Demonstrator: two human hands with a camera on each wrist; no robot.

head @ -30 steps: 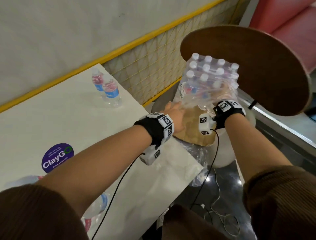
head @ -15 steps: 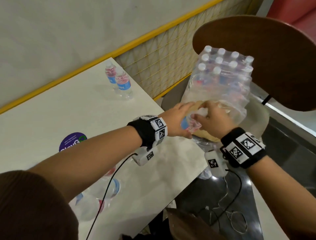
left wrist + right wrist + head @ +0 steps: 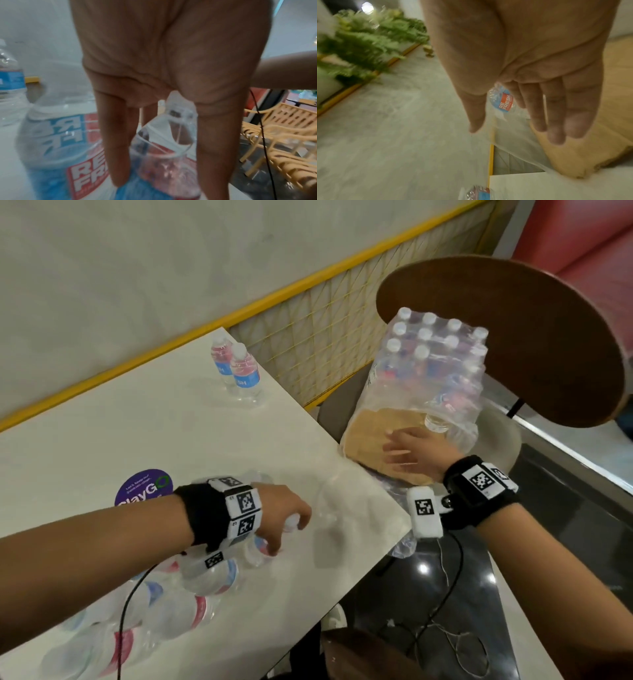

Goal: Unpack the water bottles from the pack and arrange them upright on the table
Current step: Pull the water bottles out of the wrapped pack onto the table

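Mid-unpacking, the left hand (image 3: pixel 284 513) grips a bottle (image 3: pixel 260 549) by its neck at the worktop (image 3: pixel 102 440), needing upright placement, while the right hand (image 3: pixel 416 451), fingers straight and empty, reaches toward the pack (image 3: pixel 428 378).

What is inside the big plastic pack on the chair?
Water bottles with white caps show through the clear plastic pack; one loose bottle sits near its torn opening. Those deeper inside are hidden.

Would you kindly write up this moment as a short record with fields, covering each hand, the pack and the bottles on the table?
left hand: grips a bottle by its top, over the near part of the table
right hand: fingers straight, at the open end of the pack, holding nothing
pack: on the chair, many capped bottles inside
upright pair: at the table's far edge
near-edge bottles: lying down, blurred
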